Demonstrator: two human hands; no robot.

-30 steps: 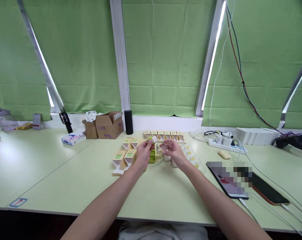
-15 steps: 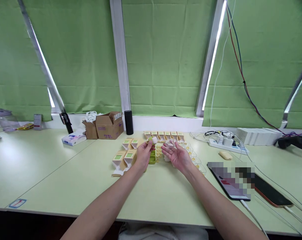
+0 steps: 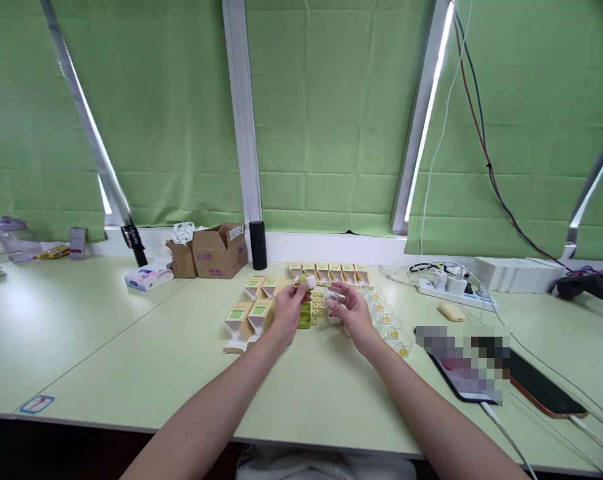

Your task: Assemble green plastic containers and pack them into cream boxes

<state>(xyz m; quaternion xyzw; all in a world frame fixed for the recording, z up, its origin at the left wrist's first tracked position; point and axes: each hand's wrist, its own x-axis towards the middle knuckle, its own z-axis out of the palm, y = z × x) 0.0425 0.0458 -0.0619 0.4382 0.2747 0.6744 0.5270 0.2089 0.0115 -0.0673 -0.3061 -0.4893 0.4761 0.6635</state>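
Observation:
My left hand (image 3: 290, 308) pinches a small green piece with a white rounded end (image 3: 310, 282) between thumb and fingers. Across from it, my right hand (image 3: 355, 315) is closed on a clear plastic container (image 3: 334, 295), its fingers curled round the side. A green tray (image 3: 305, 316) lies on the table between the hands, beside rows of small yellow squares (image 3: 318, 305). Left of my left hand stand several folded cartons (image 3: 237, 323) with green tops. Clear plastic pieces with yellow centres (image 3: 394, 335) form a line right of my right hand.
More small cartons (image 3: 322, 273) line the back. Farther left are a cardboard box (image 3: 220, 253), a black cylinder (image 3: 257, 245) and a tissue pack (image 3: 148, 276). At right lie a power strip (image 3: 456, 293), an earphone case (image 3: 451, 312), two phones (image 3: 544, 380) and charging cables.
My right hand has turned from palm up with spread fingers to curled round the clear plastic container. My left hand keeps its pinch on the green and white piece, nearly still.

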